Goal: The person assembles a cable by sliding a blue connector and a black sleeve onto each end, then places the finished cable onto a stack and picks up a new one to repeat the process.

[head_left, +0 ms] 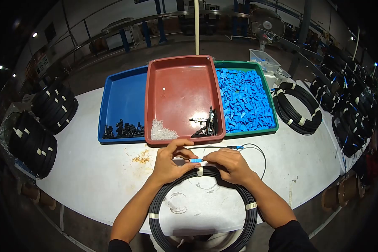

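A small blue fibre-optic connector (195, 160) sits between my two hands, above the top of a coil of black cable (154, 200). My left hand (172, 163) pinches its left part between thumb and fingers, with the index finger raised. At the connector's right end, the fingertips of my right hand (230, 163) are closed on its dark rear end, mostly hidden by the fingers. Just beyond my right hand lies a second blue connector (239, 147) with a black boot, on a thin black cable looping right. Pale tape bands (251, 206) bind the coil.
Behind my hands stand a red tray (182, 92) with clear bits and black parts, a blue tray (124, 98) with black pieces, and a green tray (275, 122) full of blue pieces. Cable coils (298, 108) lie right; more coils (33, 138) are stacked left.
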A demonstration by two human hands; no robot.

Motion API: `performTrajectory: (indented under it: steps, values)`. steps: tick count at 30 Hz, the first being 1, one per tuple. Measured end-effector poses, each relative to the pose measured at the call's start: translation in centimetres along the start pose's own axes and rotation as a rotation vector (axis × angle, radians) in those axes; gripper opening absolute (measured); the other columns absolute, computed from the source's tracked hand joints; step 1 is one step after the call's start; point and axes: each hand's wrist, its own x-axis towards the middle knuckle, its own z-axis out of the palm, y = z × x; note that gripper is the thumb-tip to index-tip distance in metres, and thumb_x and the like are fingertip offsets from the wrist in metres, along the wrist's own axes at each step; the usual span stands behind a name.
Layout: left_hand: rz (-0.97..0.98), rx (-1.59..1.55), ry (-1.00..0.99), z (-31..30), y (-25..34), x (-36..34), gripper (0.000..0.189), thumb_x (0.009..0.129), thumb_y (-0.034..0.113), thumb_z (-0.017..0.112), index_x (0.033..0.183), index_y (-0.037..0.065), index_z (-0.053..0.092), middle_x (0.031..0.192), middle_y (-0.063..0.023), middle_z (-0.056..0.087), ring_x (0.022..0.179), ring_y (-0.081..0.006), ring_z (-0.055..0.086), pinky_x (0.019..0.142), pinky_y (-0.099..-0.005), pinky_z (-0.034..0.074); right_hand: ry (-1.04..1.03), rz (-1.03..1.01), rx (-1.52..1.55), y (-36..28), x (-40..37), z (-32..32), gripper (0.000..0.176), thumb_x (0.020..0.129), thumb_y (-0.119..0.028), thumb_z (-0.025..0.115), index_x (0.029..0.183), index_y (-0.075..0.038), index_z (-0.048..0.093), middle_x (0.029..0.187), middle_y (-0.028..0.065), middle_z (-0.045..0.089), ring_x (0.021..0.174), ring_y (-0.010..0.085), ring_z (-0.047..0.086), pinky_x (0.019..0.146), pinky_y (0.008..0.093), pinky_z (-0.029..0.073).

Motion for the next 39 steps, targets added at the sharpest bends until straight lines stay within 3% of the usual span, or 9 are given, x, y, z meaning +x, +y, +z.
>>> performTrajectory:
  steps: [3,6,10,13,17,19,25,34,39]
  values:
    - [0.041,0.087,-0.049,0.2,0.6,0.1,0.043,0.074,0.000,0.088,0.109,0.002,0.064,0.096,-0.0129,0.074,0.091,-0.0192,0.075,0.078,-0.0297,0.060,-0.013,0.156,0.057,-1.1,0.1,0.0,0.024,0.079,-0.001,0.076,0.102,-0.002,0.068,0.095,0.0140,0.072,0.084,0.0293,0.071,0.074,0.0350,0.056]
    - [0.169,0.202,-0.038,0.6,1.5,0.0,0.041,0.075,0.002,0.088,0.109,0.000,0.065,0.098,-0.0118,0.075,0.092,-0.0212,0.076,0.081,-0.0291,0.061,0.010,0.157,0.011,-0.9,-0.1,0.1,0.023,0.083,-0.011,0.080,0.099,-0.002,0.067,0.091,0.0137,0.071,0.080,0.0289,0.069,0.068,0.0340,0.055]
    - [0.246,0.244,-0.012,0.2,0.2,-0.5,0.041,0.075,0.002,0.088,0.110,-0.001,0.066,0.098,-0.0119,0.075,0.093,-0.0214,0.076,0.082,-0.0297,0.061,-0.003,0.152,-0.193,-1.4,0.4,-0.9,0.021,0.085,-0.016,0.077,0.095,-0.003,0.064,0.086,0.0138,0.068,0.081,0.0324,0.066,0.070,0.0399,0.051]
    - [0.270,0.184,0.006,0.3,0.3,-0.6,0.038,0.076,0.006,0.087,0.110,0.001,0.070,0.095,-0.0110,0.077,0.091,-0.0176,0.076,0.077,-0.0278,0.060,0.055,0.188,-0.030,-1.4,0.2,-0.4,0.020,0.085,-0.015,0.077,0.093,-0.002,0.064,0.085,0.0132,0.068,0.080,0.0326,0.066,0.071,0.0399,0.051]
    - [0.163,0.190,0.050,0.2,0.5,-0.9,0.040,0.076,0.003,0.086,0.113,0.002,0.069,0.092,-0.0132,0.078,0.091,-0.0191,0.077,0.080,-0.0288,0.061,0.055,0.212,0.073,-1.5,0.2,-0.2,0.018,0.084,-0.012,0.077,0.093,-0.001,0.064,0.084,0.0129,0.068,0.078,0.0326,0.066,0.070,0.0405,0.052]
    - [0.112,0.159,0.042,0.2,0.5,-1.1,0.041,0.076,0.002,0.085,0.114,0.002,0.068,0.090,-0.0136,0.078,0.090,-0.0193,0.077,0.081,-0.0293,0.061,0.054,0.192,0.043,-1.5,0.1,0.0,0.014,0.080,-0.001,0.079,0.091,0.001,0.069,0.081,0.0132,0.070,0.072,0.0263,0.070,0.063,0.0348,0.053]
    - [0.062,-0.011,-0.033,0.5,0.6,-1.0,0.040,0.078,0.001,0.084,0.114,0.001,0.067,0.088,-0.0131,0.078,0.090,-0.0171,0.076,0.083,-0.0299,0.060,0.087,0.209,0.134,-1.2,-0.1,0.2,0.013,0.074,0.008,0.076,0.084,0.003,0.068,0.078,0.0159,0.071,0.070,0.0279,0.071,0.063,0.0349,0.054]
    - [0.068,0.018,-0.100,0.5,-0.1,-0.6,0.045,0.077,-0.001,0.084,0.119,-0.001,0.068,0.089,-0.0139,0.078,0.089,-0.0177,0.076,0.082,-0.0287,0.060,0.045,0.232,0.112,-1.4,0.2,0.4,0.013,0.075,0.006,0.076,0.084,0.002,0.067,0.080,0.0144,0.072,0.071,0.0279,0.071,0.063,0.0352,0.053]
    - [0.048,0.049,-0.071,0.3,0.2,-0.7,0.041,0.075,-0.002,0.084,0.114,-0.003,0.071,0.087,-0.0147,0.078,0.088,-0.0166,0.076,0.081,-0.0280,0.061,-0.022,0.171,0.043,-0.8,0.2,-0.1,0.016,0.076,0.004,0.077,0.087,0.001,0.066,0.085,0.0138,0.072,0.075,0.0285,0.071,0.066,0.0350,0.054]
